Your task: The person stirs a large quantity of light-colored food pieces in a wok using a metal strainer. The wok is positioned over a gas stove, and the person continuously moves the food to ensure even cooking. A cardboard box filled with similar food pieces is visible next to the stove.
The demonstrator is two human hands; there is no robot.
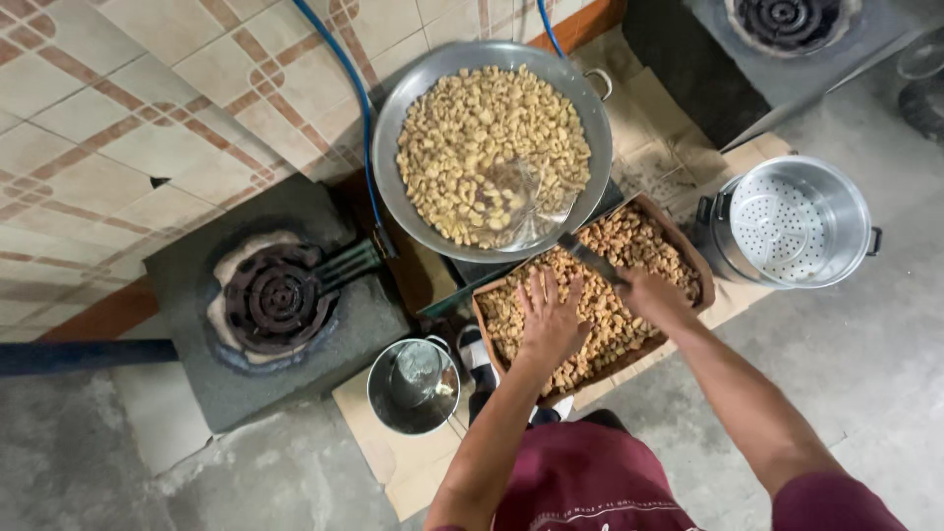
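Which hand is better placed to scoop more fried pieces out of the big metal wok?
Right: the right hand holds the skimmer handle toward the round metal wok; the left hand lies flat in the brown tray.

The wok (492,147) of nuts sits behind the tray (688,251) of fried pieces, overlapping its far edge; the left hand (549,320) lies flat in the tray, the right hand (654,295) beside it, holding a skimmer (531,202) that reaches into the wok; left of the tray stand a small pot (413,386) and a burner (277,298); the steamer pot (792,221) stands right; all rest on the floor (865,364).
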